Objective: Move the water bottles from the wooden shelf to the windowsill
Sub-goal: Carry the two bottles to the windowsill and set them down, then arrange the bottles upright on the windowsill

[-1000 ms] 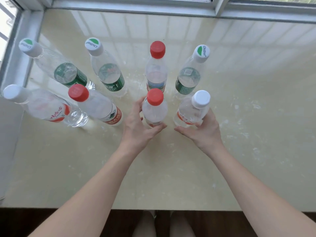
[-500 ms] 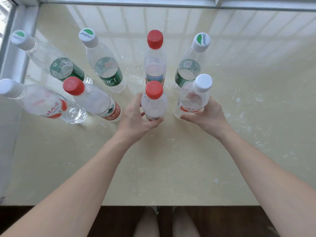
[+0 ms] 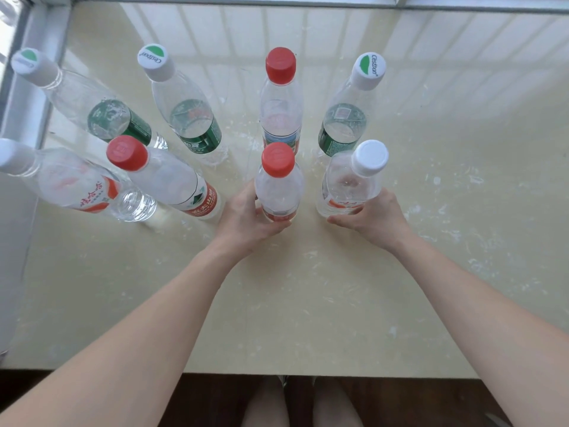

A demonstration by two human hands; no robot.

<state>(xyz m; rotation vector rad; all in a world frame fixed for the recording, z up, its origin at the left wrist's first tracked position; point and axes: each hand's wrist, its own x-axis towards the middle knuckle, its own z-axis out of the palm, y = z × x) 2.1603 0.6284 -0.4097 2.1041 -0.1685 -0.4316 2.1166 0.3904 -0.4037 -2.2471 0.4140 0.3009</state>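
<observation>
Several clear water bottles stand upright on the cream windowsill [image 3: 308, 303]. My left hand [image 3: 246, 220] grips the base of a red-capped bottle [image 3: 278, 180] in the front row. My right hand [image 3: 374, 220] grips the base of a white-capped bottle [image 3: 354, 180] beside it. Behind them stand another red-capped bottle [image 3: 280, 97] and a green-labelled bottle [image 3: 346, 118]. Further left are two more green-labelled bottles [image 3: 187, 112] [image 3: 92, 106], a red-capped bottle [image 3: 166, 180] and a white-capped, red-labelled bottle [image 3: 67, 186].
The window frame [image 3: 34, 87] bounds the sill at the left and back. The sill's front edge [image 3: 277, 372] runs above a dark wooden floor, where my legs [image 3: 301, 405] show. The sill's right half bears only white scuff marks.
The view has shifted slightly, so the bottles sit a little higher and then lower in frame. Both hands keep their hold on the two front bottles at the same spots.
</observation>
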